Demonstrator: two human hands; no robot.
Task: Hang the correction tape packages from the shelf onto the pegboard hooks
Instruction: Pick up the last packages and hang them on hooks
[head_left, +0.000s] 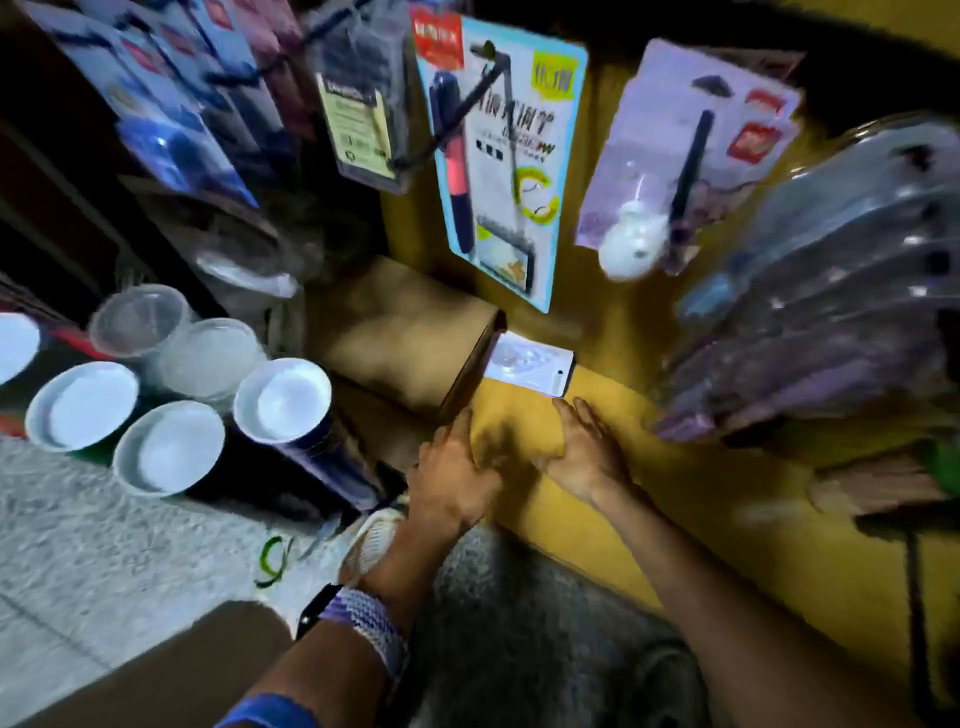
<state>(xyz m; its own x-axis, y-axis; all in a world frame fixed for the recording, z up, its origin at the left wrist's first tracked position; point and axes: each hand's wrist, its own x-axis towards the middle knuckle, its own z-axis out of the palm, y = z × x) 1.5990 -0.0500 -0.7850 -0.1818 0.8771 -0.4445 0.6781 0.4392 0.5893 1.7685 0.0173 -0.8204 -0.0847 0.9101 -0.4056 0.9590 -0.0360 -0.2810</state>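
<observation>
Head view: both hands were empty over the yellow shelf (649, 467)
Grip: left hand (457, 467) and right hand (582, 452) had fingers spread
Package: correction tape package (530, 364) lay flat beside cardboard box (405, 332)
Advice: pinch its hole-punched end

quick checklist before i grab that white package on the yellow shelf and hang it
1. Package within reach: ok. The correction tape package lies flat on the yellow shelf, just beyond the right hand.
2. Hands free: ok. The right hand and the left hand are both open and hold nothing.
3. Path to the package: ok. Nothing lies between the fingers and it; the cardboard box sits against its left end.
4. Hang hole: ok. A small hole shows near the package's right end.
5. Free hook: cannot tell. The visible black hook already carries a blue-edged card.
</observation>
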